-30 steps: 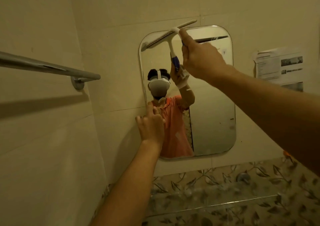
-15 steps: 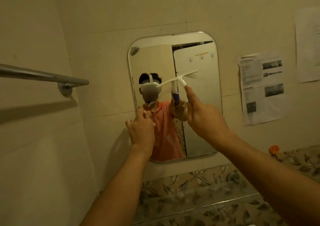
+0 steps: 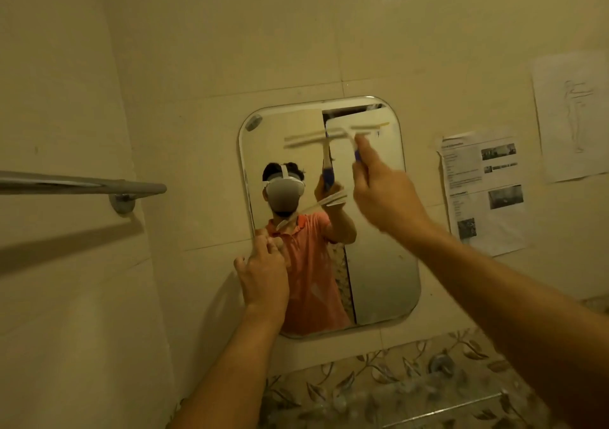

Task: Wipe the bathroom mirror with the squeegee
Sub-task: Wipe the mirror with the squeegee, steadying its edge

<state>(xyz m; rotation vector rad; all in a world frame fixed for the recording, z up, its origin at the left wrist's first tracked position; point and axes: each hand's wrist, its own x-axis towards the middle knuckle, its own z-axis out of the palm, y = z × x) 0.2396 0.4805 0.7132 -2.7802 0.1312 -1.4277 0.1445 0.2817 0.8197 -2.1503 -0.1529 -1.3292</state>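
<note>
A rounded rectangular mirror [image 3: 379,280] hangs on the cream tiled wall. My right hand [image 3: 385,194] grips the blue handle of a white squeegee [image 3: 333,133], whose blurred blade lies roughly level across the upper part of the glass. The handle is mostly hidden behind my fingers. My left hand [image 3: 263,277] rests with its fingers against the mirror's lower left edge and holds nothing. The glass reflects a person in an orange shirt, along with the squeegee.
A metal towel bar [image 3: 99,186] sticks out from the left wall at about head height. Two paper sheets [image 3: 484,194] [image 3: 573,115] are taped to the wall right of the mirror. A band of leaf-patterned tiles [image 3: 395,379] runs below it.
The squeegee went from the mirror's top edge down to mid-glass, and is now back up in the upper part. My left hand stayed at the lower left edge. The view tilted upward.
</note>
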